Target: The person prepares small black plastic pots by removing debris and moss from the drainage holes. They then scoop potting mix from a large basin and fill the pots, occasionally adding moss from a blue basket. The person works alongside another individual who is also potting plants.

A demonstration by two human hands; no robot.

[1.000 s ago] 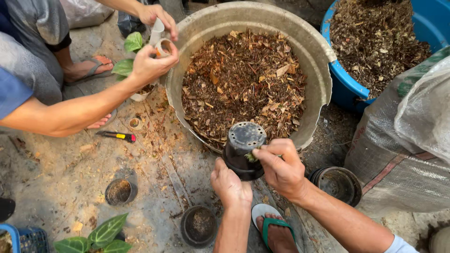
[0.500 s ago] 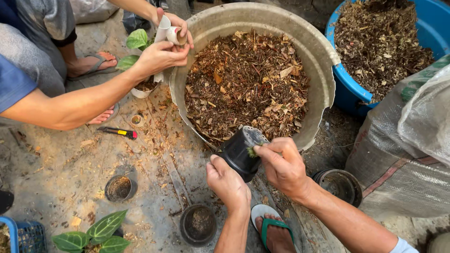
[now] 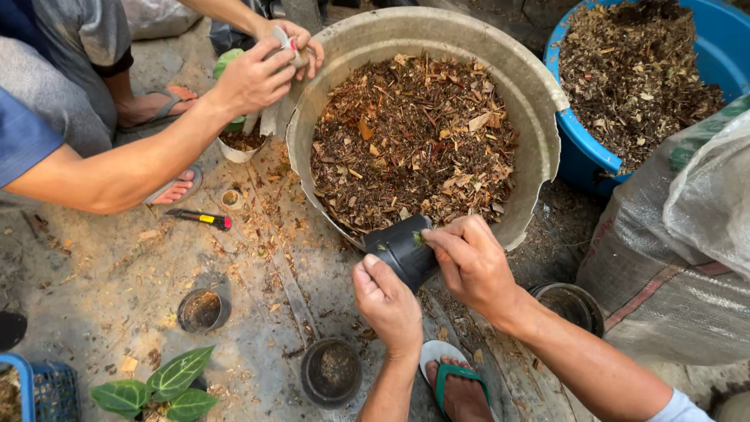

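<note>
A small black plastic pot (image 3: 400,248) is tilted on its side against the near rim of a large grey basin (image 3: 539,101) filled with brown bark mix. My right hand (image 3: 469,262) grips the pot's upper edge, with a green speck showing at my fingertips. My left hand (image 3: 387,301) holds the pot from below. Another person's two hands (image 3: 266,66) work on a pale wrapped plant by the basin's far left rim.
A blue tub (image 3: 586,156) of the same mix stands at the right, beside a large woven sack (image 3: 672,266). Several black pots (image 3: 201,310) sit on the ground, along with a yellow-handled cutter (image 3: 201,219), a leafy plant (image 3: 160,383) and a blue basket (image 3: 47,387).
The pot has tipped from bottom-up to lying on its side against the basin rim. The other person's hands have lifted toward the basin's rim.
</note>
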